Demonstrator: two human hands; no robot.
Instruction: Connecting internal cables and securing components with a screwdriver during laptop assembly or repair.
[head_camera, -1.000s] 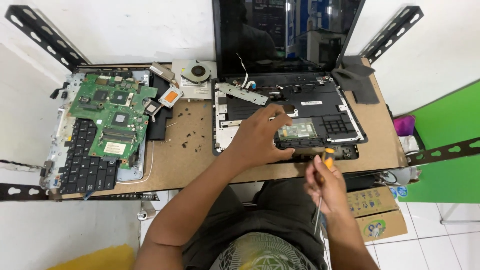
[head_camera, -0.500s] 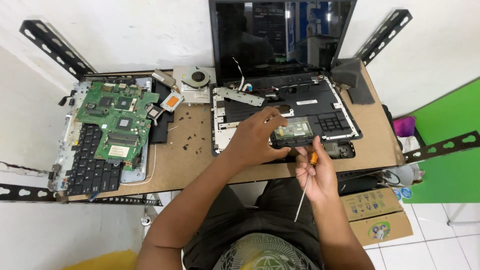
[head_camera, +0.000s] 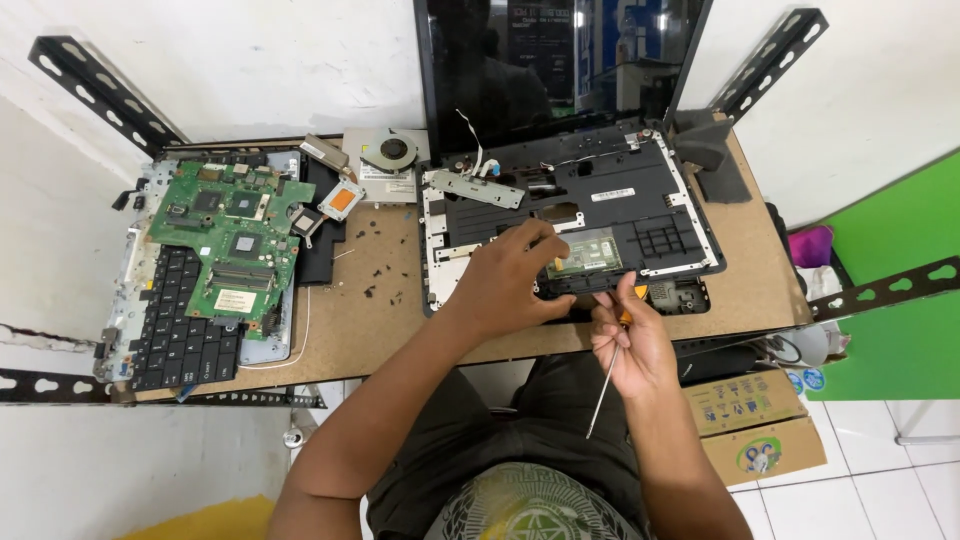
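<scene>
An opened black laptop base (head_camera: 640, 205) lies on the wooden table (head_camera: 370, 330), its dark screen (head_camera: 560, 60) standing up behind. My left hand (head_camera: 505, 275) rests on the base's front left part, fingers bent over a small green circuit board (head_camera: 585, 250) near the front edge. My right hand (head_camera: 630, 340) is at the table's front edge, just below the base. It holds a screwdriver (head_camera: 603, 385) with an orange handle, the metal shaft pointing down toward my lap.
A green motherboard (head_camera: 235, 240) lies on a black keyboard (head_camera: 180, 320) at the left. A fan (head_camera: 390, 152), a heatsink with a copper pad (head_camera: 340, 200) and several loose screws (head_camera: 375, 270) sit mid-table. Cardboard boxes (head_camera: 760, 425) stand on the floor at right. Black slotted brackets frame the table.
My right hand has shifted slightly and turned the screwdriver so its shaft points downward. My left hand stays on the laptop base. The camera view has drifted a little.
</scene>
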